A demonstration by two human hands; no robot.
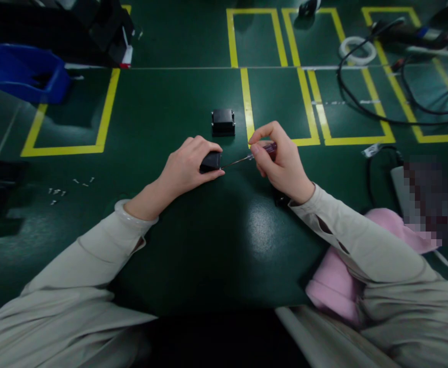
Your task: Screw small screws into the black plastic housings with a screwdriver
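My left hand (193,162) is closed around a small black block-shaped part (210,162), with thumb and index finger on its ends. In my right hand (279,158) is a screwdriver (270,150) with a dark reddish handle. Its thin shaft points left, and the tip meets the right side of the black part, where a small shiny screw seems to sit. Just beyond my hands a second black block (223,121) stands on the green table, with bright screws at its sides. Something small and dark (281,198) lies partly hidden under my right wrist.
Several loose screws (57,192) lie on the left of the green table (193,255). A blue bin (28,71) stands at the back left, beside black stacked parts. On the right are a black cable (361,105), a white tape roll (357,50) and pink cloth (334,286).
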